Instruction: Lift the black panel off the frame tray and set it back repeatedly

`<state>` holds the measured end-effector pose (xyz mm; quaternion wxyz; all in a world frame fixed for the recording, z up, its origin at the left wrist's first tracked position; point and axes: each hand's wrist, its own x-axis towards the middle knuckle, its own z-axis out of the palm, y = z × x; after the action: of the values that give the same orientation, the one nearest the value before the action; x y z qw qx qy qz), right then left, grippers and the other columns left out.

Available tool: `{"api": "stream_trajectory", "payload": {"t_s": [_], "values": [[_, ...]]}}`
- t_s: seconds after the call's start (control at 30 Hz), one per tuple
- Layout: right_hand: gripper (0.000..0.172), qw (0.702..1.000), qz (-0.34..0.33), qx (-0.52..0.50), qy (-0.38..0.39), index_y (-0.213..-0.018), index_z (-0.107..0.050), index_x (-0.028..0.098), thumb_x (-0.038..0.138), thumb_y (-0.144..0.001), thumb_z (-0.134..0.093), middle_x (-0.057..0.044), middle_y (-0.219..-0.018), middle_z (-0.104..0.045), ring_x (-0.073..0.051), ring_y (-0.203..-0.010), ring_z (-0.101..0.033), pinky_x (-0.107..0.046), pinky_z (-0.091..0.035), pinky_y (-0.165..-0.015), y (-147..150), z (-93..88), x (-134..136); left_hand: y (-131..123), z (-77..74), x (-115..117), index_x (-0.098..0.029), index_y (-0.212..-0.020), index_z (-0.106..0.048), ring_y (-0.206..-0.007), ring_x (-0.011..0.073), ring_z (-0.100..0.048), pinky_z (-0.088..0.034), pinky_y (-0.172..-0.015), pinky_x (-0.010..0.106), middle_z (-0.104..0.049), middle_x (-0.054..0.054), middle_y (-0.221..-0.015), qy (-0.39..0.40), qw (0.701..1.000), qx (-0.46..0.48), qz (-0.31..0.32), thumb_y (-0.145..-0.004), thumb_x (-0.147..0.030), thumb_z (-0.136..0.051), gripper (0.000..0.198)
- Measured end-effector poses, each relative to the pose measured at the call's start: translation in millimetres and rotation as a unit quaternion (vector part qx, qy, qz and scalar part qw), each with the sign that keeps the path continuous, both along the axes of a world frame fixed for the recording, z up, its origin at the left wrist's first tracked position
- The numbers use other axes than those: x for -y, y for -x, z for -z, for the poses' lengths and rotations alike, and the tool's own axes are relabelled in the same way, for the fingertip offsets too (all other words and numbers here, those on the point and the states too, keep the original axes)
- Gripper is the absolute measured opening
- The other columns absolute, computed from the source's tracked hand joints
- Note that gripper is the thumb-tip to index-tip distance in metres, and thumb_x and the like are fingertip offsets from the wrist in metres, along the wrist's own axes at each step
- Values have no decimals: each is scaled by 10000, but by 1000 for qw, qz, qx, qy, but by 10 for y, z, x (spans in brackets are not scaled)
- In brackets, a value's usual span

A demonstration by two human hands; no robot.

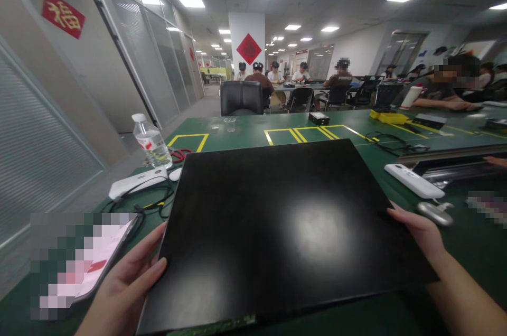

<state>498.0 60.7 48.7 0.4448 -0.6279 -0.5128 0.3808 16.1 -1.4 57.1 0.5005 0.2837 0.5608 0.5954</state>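
A large black LCD panel is held up over the green table, glossy side facing me, with ceiling lights reflected in it. A strip of green circuit board peeks out under its near edge. My left hand grips the left edge, thumb on the front and fingers partly hidden behind. At the right edge, my right hand holds the panel with the thumb at its rim; the other fingers are out of sight behind it. A phone-like device, partly blurred, lies beside my left hand.
On the green table a water bottle, a white power bank, cables and red-handled scissors sit at left. At right are another white device and a silver object. A person sits across at right.
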Motion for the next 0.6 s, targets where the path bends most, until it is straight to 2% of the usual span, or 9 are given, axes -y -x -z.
{"api": "stream_trajectory", "payload": {"t_s": [0.07,0.13,0.23,0.3,0.4,0.5,0.6], "values": [[552,989,4,-144,41,-1278,-645,247,427,-790,-458,-122,-986,-763,-372,-999,-695,-493,-505,-920,15,-56,52,22,8,6,-371,-1140,-736,-1401,362,-389,-381,-1112,398,-670,-55,-1349,6,1000,2,4,-538,-425,-905,627],[493,975,33,-216,38,-1191,-694,261,391,-758,-497,-112,-1006,-760,-368,-1023,-684,-485,-498,-932,42,-96,84,43,22,5,-364,-1127,-745,-1368,364,-444,-397,-1103,399,-690,-47,-1325,11,1000,11,16,-572,-431,-886,576],[255,968,131,-211,-37,-863,-753,304,326,-648,-617,-67,-866,-757,-346,-955,-691,-454,-533,-888,75,-86,85,69,53,-22,-347,-1127,-751,-1288,367,-545,-452,-1063,406,-732,-13,-1265,16,998,15,56,-615,-444,-862,533],[129,951,227,-180,-113,-652,-700,321,258,-539,-690,-17,-726,-717,-302,-825,-687,-414,-566,-819,87,-52,59,96,83,-58,-340,-1171,-732,-1221,364,-609,-499,-1017,419,-758,13,-1217,22,995,-5,97,-655,-476,-832,544],[168,918,313,-166,-178,-525,-638,304,178,-449,-718,22,-650,-663,-217,-656,-624,-342,-586,-685,82,-16,2,168,140,-115,-324,-1235,-697,-1168,348,-650,-520,-989,419,-776,40,-1171,18,988,-95,123,-705,-531,-780,576],[192,902,337,-215,-165,-521,-635,268,115,-427,-703,17,-649,-656,-170,-572,-582,-299,-562,-540,46,0,-72,259,202,-147,-327,-1159,-741,-1179,341,-642,-536,-968,395,-761,39,-1199,1,977,-181,110,-654,-549,-810,556],[214,869,366,-300,-145,-563,-649,236,74,-426,-669,4,-606,-633,-161,-512,-571,-303,-538,-454,16,13,-147,314,250,-162,-353,-1094,-766,-1175,337,-643,-552,-944,395,-740,30,-1242,-7,973,-198,116,-585,-560,-846,555]]}}
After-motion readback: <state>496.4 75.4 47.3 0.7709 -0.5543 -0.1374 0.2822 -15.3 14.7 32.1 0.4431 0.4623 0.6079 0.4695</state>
